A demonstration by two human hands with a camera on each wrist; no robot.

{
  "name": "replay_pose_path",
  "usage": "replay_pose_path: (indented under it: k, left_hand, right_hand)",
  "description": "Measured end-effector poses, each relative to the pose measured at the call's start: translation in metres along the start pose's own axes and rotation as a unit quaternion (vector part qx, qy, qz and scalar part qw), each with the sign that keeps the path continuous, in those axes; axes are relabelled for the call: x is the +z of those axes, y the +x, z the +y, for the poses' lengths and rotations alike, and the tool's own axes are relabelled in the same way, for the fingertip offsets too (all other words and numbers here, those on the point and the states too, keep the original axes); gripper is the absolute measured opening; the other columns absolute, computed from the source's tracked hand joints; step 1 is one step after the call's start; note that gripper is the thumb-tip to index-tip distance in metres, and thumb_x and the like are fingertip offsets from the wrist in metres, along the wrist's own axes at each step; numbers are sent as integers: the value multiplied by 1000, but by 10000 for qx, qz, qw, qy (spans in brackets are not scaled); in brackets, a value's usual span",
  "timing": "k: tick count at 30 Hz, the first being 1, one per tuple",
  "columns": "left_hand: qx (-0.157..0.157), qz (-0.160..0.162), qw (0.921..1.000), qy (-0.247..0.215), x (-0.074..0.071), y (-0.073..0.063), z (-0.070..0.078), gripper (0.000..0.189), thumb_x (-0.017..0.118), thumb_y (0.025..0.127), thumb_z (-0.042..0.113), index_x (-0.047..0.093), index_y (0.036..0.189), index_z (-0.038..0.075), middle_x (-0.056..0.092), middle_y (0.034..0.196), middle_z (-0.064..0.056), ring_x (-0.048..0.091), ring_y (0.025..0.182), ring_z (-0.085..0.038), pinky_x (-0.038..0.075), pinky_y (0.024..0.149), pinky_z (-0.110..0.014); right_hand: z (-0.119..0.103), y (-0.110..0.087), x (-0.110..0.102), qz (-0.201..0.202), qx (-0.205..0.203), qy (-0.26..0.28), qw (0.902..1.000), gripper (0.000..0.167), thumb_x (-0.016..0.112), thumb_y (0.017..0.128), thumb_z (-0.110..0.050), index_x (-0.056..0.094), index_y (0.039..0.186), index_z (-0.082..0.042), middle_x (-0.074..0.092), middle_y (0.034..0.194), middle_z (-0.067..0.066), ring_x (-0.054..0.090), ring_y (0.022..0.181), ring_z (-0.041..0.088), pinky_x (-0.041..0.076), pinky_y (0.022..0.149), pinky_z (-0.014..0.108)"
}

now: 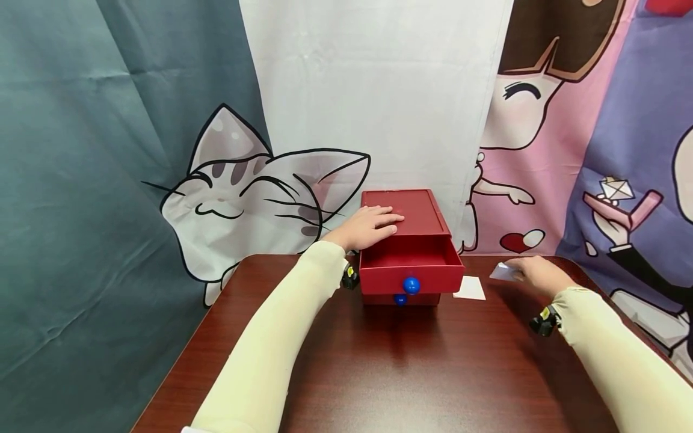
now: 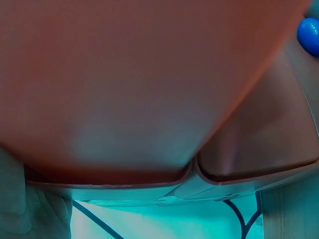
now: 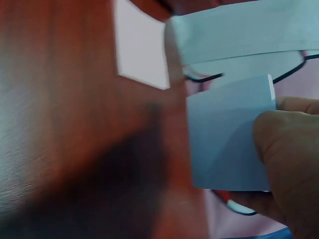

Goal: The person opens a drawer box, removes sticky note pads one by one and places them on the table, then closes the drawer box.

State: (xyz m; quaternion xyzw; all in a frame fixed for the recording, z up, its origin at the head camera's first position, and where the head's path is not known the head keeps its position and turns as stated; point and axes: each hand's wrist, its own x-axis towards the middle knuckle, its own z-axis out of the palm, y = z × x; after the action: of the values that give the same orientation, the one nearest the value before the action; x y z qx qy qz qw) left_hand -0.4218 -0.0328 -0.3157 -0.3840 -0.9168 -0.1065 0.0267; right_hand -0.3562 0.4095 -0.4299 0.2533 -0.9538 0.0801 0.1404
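Note:
A small red drawer box stands at the back of the table. Its upper drawer, with a blue round knob, is pulled out and looks bare inside. My left hand rests on the left side of the box's top, fingers straight. In the left wrist view, the red side of the drawer fills most of the picture. To the right of the box, my right hand pinches a white square of note paper above the table, thumb on its face.
Another white paper lies on the brown table, beside the box's right side. A lower drawer with its own blue knob is pushed in further. Behind the table hangs a printed cartoon curtain.

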Motion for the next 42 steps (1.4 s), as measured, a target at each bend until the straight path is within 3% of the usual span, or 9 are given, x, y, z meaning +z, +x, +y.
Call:
replay_pose_path:
  k: [6,12,20,24,28,31,35,42]
  left_hand:
    - [-8,2,10000,-65,0,1,0,51,41,106,47,45,154,32,33,164,-1,23,153,-22,8,125,-40]
    - [-11,6,9999,-117,0,2,-1,51,41,105,48,44,154,34,33,164,-1,22,153,-22,7,125,-40]
    - [-16,27,9999,-164,0,4,-2,51,41,105,48,44,154,33,33,163,-1,22,153,-21,6,125,-41]
    - [-18,19,9999,-150,1,4,-4,51,41,105,48,44,154,34,34,163,0,22,153,-21,6,125,-41]
    - [-32,27,9999,-145,3,5,-4,51,41,105,48,44,154,34,34,163,0,22,153,-22,7,125,-41]
    - [-3,60,9999,-122,3,5,-4,51,41,105,48,45,153,33,34,163,-1,22,153,-22,7,125,-42]
    - [61,78,9999,-88,2,4,-2,50,41,106,47,47,153,32,35,163,-3,23,153,-24,8,125,-43]
    - [87,82,9998,-153,-1,2,-2,50,41,106,46,48,152,31,35,162,-4,24,153,-24,9,125,-43]
  right_hand:
    - [2,-14,26,235,-252,-178,9992,29,69,79,6,72,106,-5,71,85,4,66,72,23,56,69,50]
    - [5,-24,38,61,-237,-145,9996,39,68,76,9,73,113,-4,73,89,10,68,74,28,57,68,51]
    - [1,-32,42,-169,-153,-40,9997,40,69,72,7,75,108,-9,70,81,6,58,64,18,51,58,42]
    - [-3,-32,44,-454,-3,-65,9989,39,71,72,0,77,109,-10,72,85,9,55,63,17,50,56,40]
    - [-6,-33,47,-570,277,-174,9978,34,72,81,-14,77,114,-9,74,101,18,65,70,22,56,66,46]
    - [-5,-36,50,-482,317,-241,9980,31,71,86,-19,78,113,-6,72,110,24,72,83,34,57,76,53]
    - [-4,-38,52,-328,286,-226,9988,31,71,87,-19,77,112,-3,71,112,27,71,92,44,55,82,56]
    - [-4,-38,53,-406,517,-110,9978,36,70,88,-20,74,117,0,66,119,33,68,100,49,53,87,59]
